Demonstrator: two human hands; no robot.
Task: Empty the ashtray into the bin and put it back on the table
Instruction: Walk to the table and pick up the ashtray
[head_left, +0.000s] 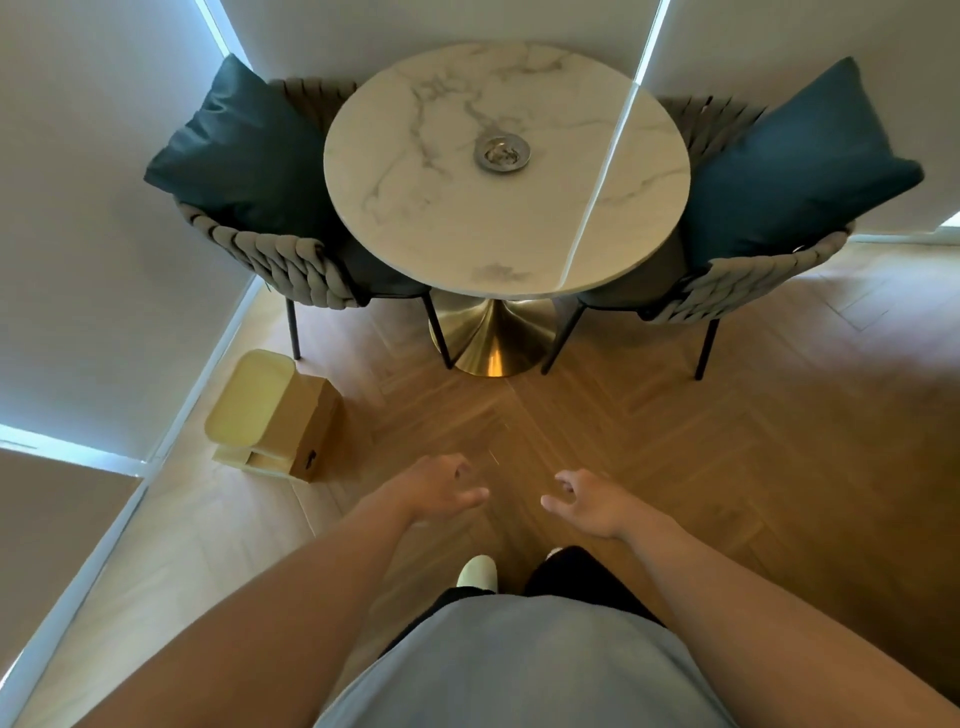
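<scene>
A round metal ashtray (502, 151) with some debris inside sits near the middle of the round white marble table (415, 208), which stands on a gold cone base. A tan box-shaped bin (280, 415) with a pale yellow closed lid stands on the floor to the left, by the wall. My left hand (441, 488) and my right hand (587, 501) hover over the wooden floor well short of the table, both empty with fingers loosely spread. Neither hand touches anything.
Two woven grey chairs (280, 260) (753, 286) with dark teal cushions flank the table, tucked close to it. Herringbone wood floor (675, 426) lies between me and the table. White walls and blinds close in behind and to the left.
</scene>
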